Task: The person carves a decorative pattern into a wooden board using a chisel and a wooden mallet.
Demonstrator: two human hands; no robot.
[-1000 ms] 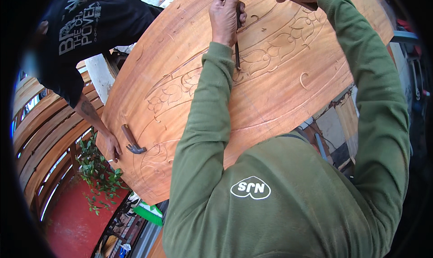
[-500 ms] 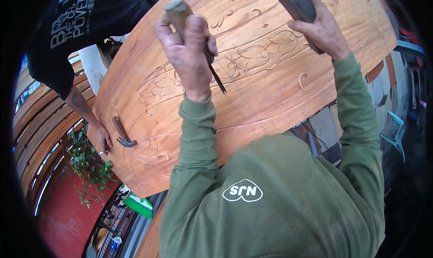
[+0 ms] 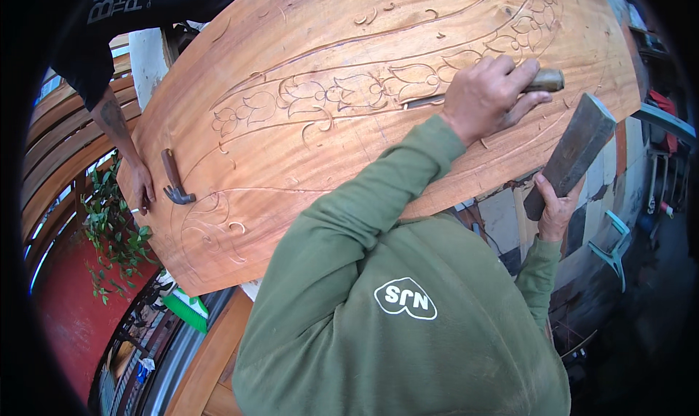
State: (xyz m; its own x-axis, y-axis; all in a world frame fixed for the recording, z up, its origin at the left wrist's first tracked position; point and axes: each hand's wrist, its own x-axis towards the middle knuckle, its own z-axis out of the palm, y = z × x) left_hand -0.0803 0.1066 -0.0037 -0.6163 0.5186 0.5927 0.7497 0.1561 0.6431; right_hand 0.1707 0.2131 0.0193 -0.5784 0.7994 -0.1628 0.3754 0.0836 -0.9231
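Note:
My left hand [image 3: 489,99] is wrapped round the wooden handle of a chisel [image 3: 547,80], which lies low over a wooden panel [image 3: 408,165]. The chisel's dark blade points left, its tip on or just above a carved band of flowers and leaves [image 3: 338,92]. Off the panel's near right edge, my right hand [image 3: 558,211] grips a dark, block-shaped wooden mallet [image 3: 575,150], tilted with its wide end up. The mallet is apart from the chisel. Curled wood shavings [image 3: 318,128] are scattered on the panel.
A claw hammer [image 3: 173,179] lies on the panel's left part. Beside it, another person's hand [image 3: 142,187] rests at the edge. A green brush [image 3: 187,310] and a leafy plant [image 3: 116,227] are lower left. A light-blue plastic chair part [image 3: 615,248] stands at right.
My left hand has swung right and down with the chisel, which was raised and now lies low along the panel. My right hand has brought the mallet down toward me, off the panel.

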